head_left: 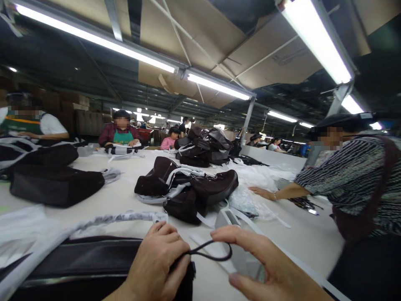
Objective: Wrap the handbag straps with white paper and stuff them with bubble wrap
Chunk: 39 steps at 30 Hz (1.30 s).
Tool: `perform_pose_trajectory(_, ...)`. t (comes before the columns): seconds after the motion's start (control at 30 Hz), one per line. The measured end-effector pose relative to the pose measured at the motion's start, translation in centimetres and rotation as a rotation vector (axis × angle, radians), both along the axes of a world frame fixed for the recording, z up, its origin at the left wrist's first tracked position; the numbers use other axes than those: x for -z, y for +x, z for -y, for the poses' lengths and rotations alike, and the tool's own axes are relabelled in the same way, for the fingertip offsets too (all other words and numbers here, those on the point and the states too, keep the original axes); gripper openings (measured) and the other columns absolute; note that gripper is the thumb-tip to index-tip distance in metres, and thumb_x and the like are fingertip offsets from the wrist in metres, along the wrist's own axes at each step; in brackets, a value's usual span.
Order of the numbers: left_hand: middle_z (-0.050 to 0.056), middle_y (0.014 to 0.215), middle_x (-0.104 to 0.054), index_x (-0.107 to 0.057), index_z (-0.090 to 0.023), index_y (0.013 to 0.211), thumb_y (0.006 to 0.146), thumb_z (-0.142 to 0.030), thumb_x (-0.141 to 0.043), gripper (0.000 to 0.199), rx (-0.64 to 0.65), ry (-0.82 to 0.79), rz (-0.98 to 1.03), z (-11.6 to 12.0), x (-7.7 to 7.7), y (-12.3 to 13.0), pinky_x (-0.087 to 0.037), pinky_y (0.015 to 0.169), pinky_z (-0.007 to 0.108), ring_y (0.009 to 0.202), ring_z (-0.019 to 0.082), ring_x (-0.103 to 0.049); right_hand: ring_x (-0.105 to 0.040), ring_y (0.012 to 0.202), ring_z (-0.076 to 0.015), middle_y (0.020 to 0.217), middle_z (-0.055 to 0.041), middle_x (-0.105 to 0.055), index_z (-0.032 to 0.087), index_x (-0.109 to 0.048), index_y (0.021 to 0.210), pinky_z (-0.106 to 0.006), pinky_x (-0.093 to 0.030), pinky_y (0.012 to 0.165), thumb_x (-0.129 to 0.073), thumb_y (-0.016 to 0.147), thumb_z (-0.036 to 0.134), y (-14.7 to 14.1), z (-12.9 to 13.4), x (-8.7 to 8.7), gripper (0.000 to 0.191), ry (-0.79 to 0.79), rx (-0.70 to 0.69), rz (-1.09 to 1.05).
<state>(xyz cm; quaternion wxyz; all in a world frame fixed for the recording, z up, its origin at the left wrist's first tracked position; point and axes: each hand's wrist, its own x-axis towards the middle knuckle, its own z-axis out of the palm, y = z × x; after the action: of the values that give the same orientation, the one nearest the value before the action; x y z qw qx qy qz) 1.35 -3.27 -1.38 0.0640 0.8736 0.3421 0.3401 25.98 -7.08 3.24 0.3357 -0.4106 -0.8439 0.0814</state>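
A large black bag (84,261) lies at the bottom left, its handle (115,218) wrapped in pale film. My left hand (163,259) is closed at the bag's right end, pinching a thin black cord loop (211,252) that sticks out to the right. Around the free end of that loop, my right hand (257,259) has thumb and index finger spread apart; the index fingertip is close to the cord, and whether it touches cannot be made out. Behind the right hand is a grey-white tape dispenser-like object (241,246), partly hidden.
Black bags (188,188) with white wrapping lie mid-table, with a taller pile (203,146) behind. More bags (56,184) are at left. Clear plastic (250,188) lies right of centre, near the hand (265,193) of a person leaning in. Other people sit across the white table (131,167).
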Motion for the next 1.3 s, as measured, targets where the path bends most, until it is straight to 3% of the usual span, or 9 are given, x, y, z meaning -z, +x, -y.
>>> perform_pose_trajectory(0.1, 0.004, 0.077, -0.068, -0.064, -0.021, 0.078, 0.092, -0.021, -0.046, 0.023, 0.009, 0.001, -0.025, 0.1, -0.4, 0.0, -0.038, 0.084, 0.044, 0.079, 0.023, -0.057, -0.060, 0.124, -0.0359, 0.141, -0.0128, -0.060, 0.023, -0.057, 0.136, -0.047, -0.054, 0.099, -0.093, 0.062, 0.034, -1.2, 0.3, -0.9, 0.084, 0.181, 0.012, 0.255)
perform_pose_trajectory(0.2, 0.004, 0.077, -0.067, -0.063, -0.020, 0.076, 0.093, -0.020, -0.045, 0.025, 0.019, 0.008, -0.048, 0.0, -0.6, 0.0, -0.037, 0.083, 0.043, 0.077, 0.023, -0.056, -0.070, 0.096, -0.0299, 0.115, -0.0080, -0.073, 0.020, -0.067, 0.115, -0.041, -0.057, 0.081, -0.089, 0.071, 0.036, -3.2, -0.4, -1.4, 0.052, 0.213, -0.013, 0.493)
perform_pose_trajectory(0.33, 0.004, 0.076, -0.066, -0.065, -0.020, 0.077, 0.095, -0.019, -0.043, 0.028, 0.024, 0.010, -0.101, -0.4, -0.8, -0.2, -0.037, 0.082, 0.042, 0.077, 0.022, -0.055, -0.065, 0.070, -0.0210, 0.081, -0.0003, -0.070, 0.019, -0.067, 0.089, -0.032, -0.043, 0.057, -0.076, 0.085, 0.017, -4.1, -2.1, -1.5, 0.010, 0.205, -0.018, 0.699)
perform_pose_trajectory(0.53, 0.003, 0.081, -0.067, -0.068, -0.019, 0.083, 0.098, -0.021, -0.045, 0.027, 0.046, 0.041, -0.165, -1.5, -1.0, -1.4, -0.035, 0.085, 0.041, 0.081, 0.022, -0.056, -0.066, 0.079, -0.0162, 0.083, -0.0023, -0.072, 0.017, -0.072, 0.087, -0.025, -0.043, 0.069, -0.064, 0.093, 0.015, -2.5, -5.5, -0.8, 0.010, 0.041, -0.067, 0.439)
perform_pose_trajectory(0.7, 0.002, 0.076, -0.063, -0.061, -0.018, 0.074, 0.098, -0.017, -0.042, 0.031, -0.006, 0.097, -0.140, -2.8, -0.3, -2.2, -0.034, 0.083, 0.039, 0.076, 0.021, -0.053, -0.071, 0.077, -0.0130, 0.088, -0.0029, -0.074, 0.016, -0.070, 0.098, -0.022, -0.052, 0.070, -0.038, 0.106, 0.025, -0.3, -8.5, 3.7, 0.035, -0.466, 0.193, 0.226)
perform_pose_trajectory(0.83, 0.000, 0.074, -0.061, -0.057, -0.019, 0.071, 0.099, -0.018, -0.043, 0.031, -0.031, 0.094, -0.096, -3.6, 0.4, -2.6, -0.032, 0.079, 0.036, 0.075, 0.020, -0.052, -0.071, 0.087, -0.0187, 0.090, -0.0055, -0.072, 0.012, -0.068, 0.091, -0.036, -0.056, 0.083, -0.051, 0.102, 0.022, 0.7, -10.8, 9.4, 0.023, -0.506, 0.525, 0.401)
perform_pose_trajectory(0.97, 0.000, 0.074, -0.062, -0.057, -0.019, 0.072, 0.098, -0.017, -0.043, 0.029, -0.015, 0.089, -0.093, -3.7, 0.6, -2.8, -0.032, 0.081, 0.036, 0.076, 0.019, -0.052, -0.068, 0.102, -0.0226, 0.111, -0.0071, -0.070, 0.014, -0.067, 0.109, -0.045, -0.056, 0.091, -0.065, 0.096, 0.028, -0.7, -12.8, 13.6, 0.019, -0.522, 0.720, 0.525)
perform_pose_trajectory(1.1, -0.001, 0.074, -0.062, -0.056, -0.019, 0.072, 0.098, -0.017, -0.044, 0.029, 0.002, 0.096, -0.080, -3.6, 0.6, -2.9, -0.032, 0.080, 0.035, 0.075, 0.019, -0.053, -0.068, 0.103, -0.0232, 0.115, -0.0081, -0.068, 0.014, -0.064, 0.117, -0.045, -0.056, 0.091, -0.064, 0.096, 0.029, -1.8, -14.0, 15.0, 0.026, -0.516, 0.791, 0.571)
perform_pose_trajectory(1.3, -0.001, 0.073, -0.062, -0.056, -0.019, 0.070, 0.095, -0.014, -0.046, 0.027, -0.018, 0.088, -0.034, -3.5, 0.9, -3.2, -0.033, 0.080, 0.034, 0.074, 0.019, -0.053, -0.069, 0.098, -0.0213, 0.106, -0.0053, -0.071, 0.015, -0.067, 0.106, -0.042, -0.057, 0.087, -0.066, 0.095, 0.029, -0.8, -14.4, 15.9, 0.018, -0.508, 0.715, 0.579)
